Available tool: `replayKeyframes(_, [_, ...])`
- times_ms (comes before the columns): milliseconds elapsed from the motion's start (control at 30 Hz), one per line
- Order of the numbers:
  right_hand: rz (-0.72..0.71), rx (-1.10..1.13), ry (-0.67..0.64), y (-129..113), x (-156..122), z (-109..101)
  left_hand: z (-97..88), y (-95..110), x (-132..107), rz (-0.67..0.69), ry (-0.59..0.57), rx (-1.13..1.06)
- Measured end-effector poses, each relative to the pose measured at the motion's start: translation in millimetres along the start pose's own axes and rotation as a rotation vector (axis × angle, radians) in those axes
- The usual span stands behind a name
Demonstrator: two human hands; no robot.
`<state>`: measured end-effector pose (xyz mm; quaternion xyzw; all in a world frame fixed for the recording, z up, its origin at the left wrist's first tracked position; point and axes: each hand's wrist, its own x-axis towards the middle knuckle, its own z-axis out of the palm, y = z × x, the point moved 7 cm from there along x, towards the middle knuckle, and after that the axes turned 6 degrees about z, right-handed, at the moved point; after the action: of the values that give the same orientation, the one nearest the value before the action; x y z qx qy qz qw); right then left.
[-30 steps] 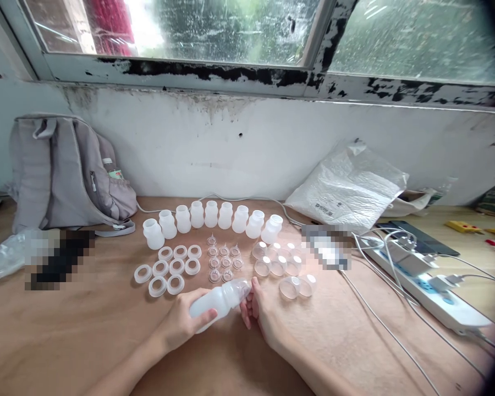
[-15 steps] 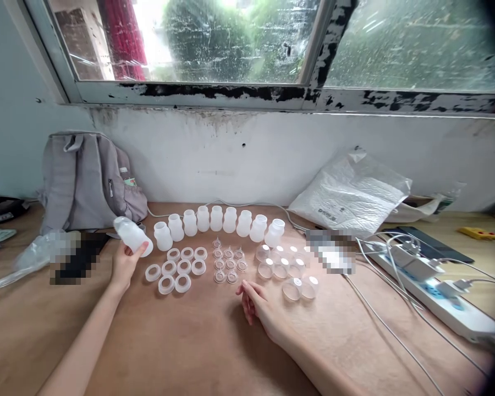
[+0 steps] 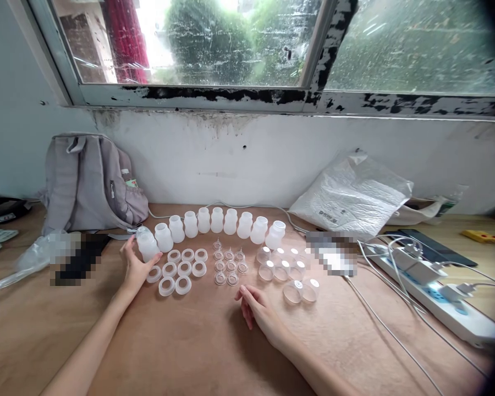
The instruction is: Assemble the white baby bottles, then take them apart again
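Observation:
My left hand (image 3: 137, 265) is closed around a translucent white baby bottle (image 3: 147, 245) with a clear domed top. It stands nearly upright at the left end of a curved row of open bottle bodies (image 3: 216, 221). Just right of that hand lie several white screw rings (image 3: 184, 267). In the middle are several clear silicone nipples (image 3: 231, 266), and right of them several clear domed caps (image 3: 281, 269). My right hand (image 3: 253, 308) rests on the table below the nipples, its fingers curled together with nothing in them.
A grey backpack (image 3: 84, 181) leans on the wall at left, near a clear plastic bag (image 3: 41, 256). At right are a white plastic mailer (image 3: 350, 192), a power strip (image 3: 441, 302) with chargers and cables, and a dark tablet (image 3: 437, 247).
My left hand has moved right with the bottle, turning it from tilted to nearly upright and setting it beside the row. My right hand has hardly moved.

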<state>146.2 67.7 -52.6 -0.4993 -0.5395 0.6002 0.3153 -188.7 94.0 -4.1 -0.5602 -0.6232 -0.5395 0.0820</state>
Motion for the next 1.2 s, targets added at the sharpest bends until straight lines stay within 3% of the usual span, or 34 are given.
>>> replayKeyframes(67, [-0.041, -0.070, 0.030, -1.4, -1.3, -2.1, -12.6, 26.0, -6.3, 0.169, 0.086, 0.071])
replayKeyframes(100, [-0.093, -0.142, 0.069, -4.2, -2.3, -4.6, -14.0, 41.2, -11.1, 0.261, 0.067, 0.089])
replayKeyframes(133, [-0.165, -0.234, 0.121, -8.5, -3.6, -7.5, -11.1, 57.6, -17.3, 0.364, -0.002, 0.095])
replayKeyframes(200, [-0.325, -0.441, 0.228, -18.0, -6.0, -11.5, 6.4, 88.7, -35.8, 0.556, -0.267, 0.092])
replayKeyframes(267, [-0.430, -0.594, 0.297, -23.0, -4.6, -12.5, 20.6, 109.6, -53.5, 0.639, -0.423, 0.137])
replayKeyframes(333, [-0.481, -0.680, 0.342, -24.7, 0.9, -13.1, 31.2, 121.6, -64.7, 0.653, -0.490, 0.193])
replayKeyframes(500, [-0.562, -0.876, 0.420, -27.8, 15.5, -10.8, 38.0, 128.0, -67.0, 0.611, -0.480, 0.323])
replayKeyframes(700, [-0.526, -0.777, 0.313, -33.8, 9.7, -10.5, 33.4, 123.3, -67.1, 0.608, -0.522, 0.401])
replayKeyframes(900, [-0.618, -0.889, 0.060, -43.5, -9.5, 11.8, 43.8, 126.9, -74.3, 0.567, -0.660, 0.247])
replayKeyframes(1067, [-0.603, -0.919, 0.049, -41.7, -8.2, 13.7, 57.8, 133.4, -82.0, 0.494, -0.761, 0.127])
replayKeyframes(1200, [-0.631, -0.870, 0.031, -42.1, -8.7, 12.1, 60.1, 142.3, -90.4, 0.518, -0.762, 0.024])
